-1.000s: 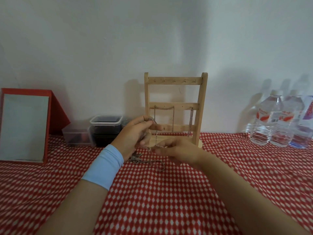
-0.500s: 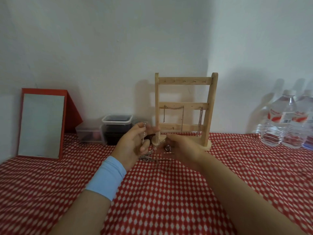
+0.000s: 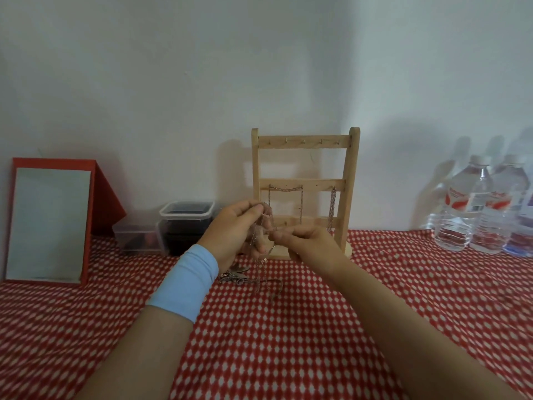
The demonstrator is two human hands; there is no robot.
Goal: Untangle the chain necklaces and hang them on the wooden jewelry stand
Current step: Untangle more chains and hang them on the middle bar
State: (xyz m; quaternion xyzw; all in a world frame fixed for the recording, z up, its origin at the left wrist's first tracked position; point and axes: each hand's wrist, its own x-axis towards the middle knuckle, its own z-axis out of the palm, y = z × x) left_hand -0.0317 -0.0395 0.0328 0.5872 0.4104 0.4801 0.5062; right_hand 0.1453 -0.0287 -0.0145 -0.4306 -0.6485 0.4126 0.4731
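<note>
While both hands are raised in front of the wooden jewelry stand [image 3: 353, 180], each grips part of the tangled chain necklaces [image 3: 257, 269] – left hand [image 3: 233, 226] with fingers curled, pinching the strands near its thumb tip, right hand [image 3: 308, 243] pinching them between thumb and forefinger, just beside the left. Loose strands drop from the hands to a small heap [image 3: 238, 278] on the red-and-white tablecloth [image 3: 288, 342], below the left wrist. Blue wristband [image 3: 187, 281] on the left forearm.

Stand is upright against the wall behind the hands. One chain [image 3: 285, 188] is draped across two hooks of the middle bar, left side – another chain [image 3: 332, 206] hangs at the right end of that bar. Top bar hooks bare.

Red-framed mirror [image 3: 49, 223] leans far left. Plastic containers [image 3: 187, 210] sit between mirror and stand. Water bottles [image 3: 461, 209] far right.
</note>
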